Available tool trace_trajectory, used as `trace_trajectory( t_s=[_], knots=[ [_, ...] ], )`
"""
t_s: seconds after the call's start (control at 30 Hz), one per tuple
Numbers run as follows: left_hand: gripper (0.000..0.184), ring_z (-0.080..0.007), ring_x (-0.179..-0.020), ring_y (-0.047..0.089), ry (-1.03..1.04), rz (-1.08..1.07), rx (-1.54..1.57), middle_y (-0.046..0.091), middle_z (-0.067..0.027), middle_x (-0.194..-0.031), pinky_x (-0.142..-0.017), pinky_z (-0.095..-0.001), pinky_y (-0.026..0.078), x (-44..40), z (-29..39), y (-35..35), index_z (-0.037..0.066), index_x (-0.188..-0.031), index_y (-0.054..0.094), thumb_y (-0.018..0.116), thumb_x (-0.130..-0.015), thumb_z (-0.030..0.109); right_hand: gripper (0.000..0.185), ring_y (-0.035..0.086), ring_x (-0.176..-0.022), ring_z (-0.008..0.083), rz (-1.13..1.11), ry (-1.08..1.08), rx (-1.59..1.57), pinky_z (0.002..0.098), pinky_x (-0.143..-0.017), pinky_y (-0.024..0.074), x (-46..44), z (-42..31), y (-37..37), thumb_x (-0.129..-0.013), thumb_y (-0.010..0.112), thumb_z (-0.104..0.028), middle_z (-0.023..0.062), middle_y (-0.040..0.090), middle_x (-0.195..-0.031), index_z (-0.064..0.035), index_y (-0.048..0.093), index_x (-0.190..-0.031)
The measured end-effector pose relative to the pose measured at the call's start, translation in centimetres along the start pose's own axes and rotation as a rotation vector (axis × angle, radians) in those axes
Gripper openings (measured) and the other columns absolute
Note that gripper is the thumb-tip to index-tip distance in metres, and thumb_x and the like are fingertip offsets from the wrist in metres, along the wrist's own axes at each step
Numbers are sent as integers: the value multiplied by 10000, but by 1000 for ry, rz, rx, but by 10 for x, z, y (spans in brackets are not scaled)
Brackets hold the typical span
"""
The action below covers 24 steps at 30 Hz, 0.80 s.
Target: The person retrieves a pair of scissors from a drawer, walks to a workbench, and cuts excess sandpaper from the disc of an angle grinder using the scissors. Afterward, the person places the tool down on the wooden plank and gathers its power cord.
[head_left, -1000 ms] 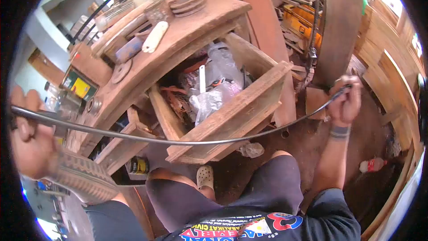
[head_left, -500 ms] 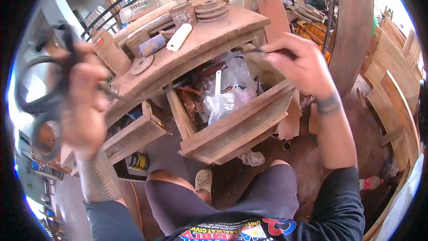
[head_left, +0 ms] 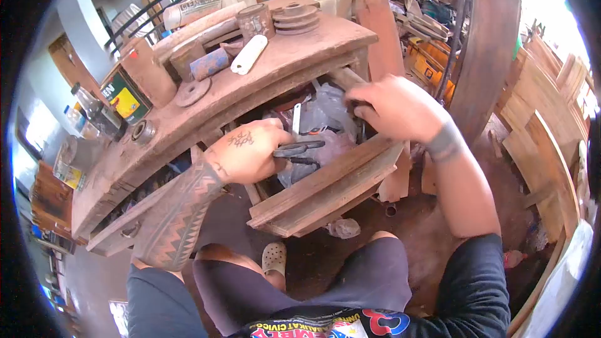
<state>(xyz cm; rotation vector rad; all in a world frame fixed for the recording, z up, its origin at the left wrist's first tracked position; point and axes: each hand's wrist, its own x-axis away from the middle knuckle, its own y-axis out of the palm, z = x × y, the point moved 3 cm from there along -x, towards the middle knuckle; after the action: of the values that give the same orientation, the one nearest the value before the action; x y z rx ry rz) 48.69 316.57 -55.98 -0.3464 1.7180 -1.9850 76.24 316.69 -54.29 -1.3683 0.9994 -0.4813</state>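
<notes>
My left hand [head_left: 253, 150] is closed around a black tool with looped handles [head_left: 300, 148], which looks like scissors; it is over the open drawer [head_left: 325, 181]. My right hand [head_left: 388, 107] is at the drawer's right side with its fingers curled; what they hold, if anything, is hidden. Inside the drawer lie crumpled clear plastic bags [head_left: 328, 109] and a narrow white strip [head_left: 297, 119] with a hole at its end. The wooden drawer is pulled out from a dusty workbench [head_left: 300, 50].
On the bench are a stepped pulley [head_left: 296, 20], a rusty can [head_left: 255, 20], a white oblong piece [head_left: 249, 55], a blue cylinder [head_left: 210, 64] and bottles [head_left: 97, 109]. Wooden boards [head_left: 485, 56] lean on the right. A crumpled plastic piece [head_left: 344, 228] lies on the floor.
My left hand has swung from the far left to over the drawer with the black tool. My right hand has moved lower and slightly left, to the drawer's side.
</notes>
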Motion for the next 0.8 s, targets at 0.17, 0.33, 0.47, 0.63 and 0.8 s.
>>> trace_trajectory(
  t_s=[0.17, 0.33, 0.47, 0.63, 0.8],
  knots=[
    [226, -308, -923, 637, -216, 188, 134, 624, -129, -968, -852, -422, 523, 42, 19, -26, 39, -1106, 780, 764, -937, 188, 283, 708, -876, 391, 333, -100, -101, 472, -800, 569, 38, -39, 2, -927, 742, -321, 171, 716, -964, -59, 740, -1036],
    [197, -165, -747, 598, -443, 425, 365, 623, -63, -938, -662, -318, 476, 88, 38, -56, 60, -1151, 760, 654, -1028, 172, 477, 654, -986, 311, 579, -377, 68, 499, -898, 521, 28, -93, 32, -864, 755, -581, 97, 651, -1069, -113, 714, -948],
    [246, -34, -540, 468, -616, 758, 543, 593, -11, -827, -501, -220, 350, 120, 30, -64, 4, -1187, 733, 572, -1088, 161, 553, 594, -1111, 347, 686, -284, 62, 576, -1004, 445, 13, -82, 34, -819, 747, -645, 99, 643, -1122, -122, 737, -1000],
    [258, -68, -507, 486, -512, 949, 843, 591, -60, -876, -483, -217, 367, 124, 11, -57, -43, -1166, 696, 552, -1085, 155, 554, 540, -1226, 360, 743, -258, 129, 574, -1082, 398, -26, -71, 51, -783, 794, -623, 94, 600, -1253, -142, 746, -1055],
    [274, -106, -489, 508, -154, 764, 1418, 609, -90, -877, -470, -248, 415, 114, 23, -11, -34, -1091, 696, 651, -1030, 229, 575, 555, -1206, 330, 961, -357, 135, 562, -1090, 385, -84, -51, 87, -792, 801, -633, 74, 573, -1292, -190, 711, -1147]
  ],
)
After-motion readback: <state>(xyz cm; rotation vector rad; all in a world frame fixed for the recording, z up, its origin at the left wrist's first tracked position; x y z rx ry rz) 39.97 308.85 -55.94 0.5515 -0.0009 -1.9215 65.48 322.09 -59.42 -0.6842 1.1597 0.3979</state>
